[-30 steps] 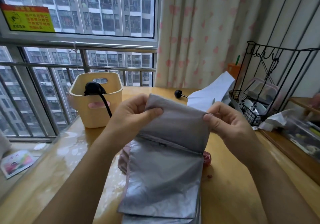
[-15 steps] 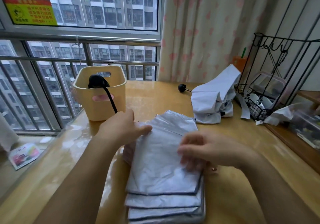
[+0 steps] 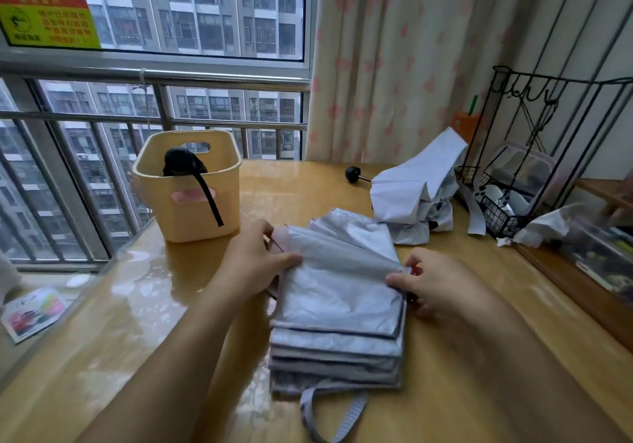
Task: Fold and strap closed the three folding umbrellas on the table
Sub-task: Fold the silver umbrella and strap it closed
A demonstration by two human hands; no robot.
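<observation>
Left hand: your left hand (image 3: 253, 264) is on the left edge of the silver umbrella (image 3: 342, 298). The thumb lies across the top pleat and the fingers are tucked round the edge, pinching the fabric.
Right hand: your right hand (image 3: 435, 285) is at the opposite edge with its fingers curled in. The fingertips nip the right side of that same top pleat.
Silver umbrella: it lies flat on the counter (image 3: 137, 305) right in front of you, between both hands. Its pleats are stacked one on another like pages, and the top one is raised at the far end.
Grey strap (image 3: 342, 415): it curls loose off the near end of the stack and is not fastened.
White umbrella (image 3: 418, 196): a crumpled, unstrapped heap at the far right of the counter, well apart from your hands, with its black knob (image 3: 352, 173) pointing left.
Black umbrella (image 3: 183, 163): it stands in the yellow basket (image 3: 154, 154) at the far left, and its black strap (image 3: 210, 202) hangs over the front wall.
Wire rack (image 3: 548, 134): it stands on the right, just beside the white umbrella.
</observation>
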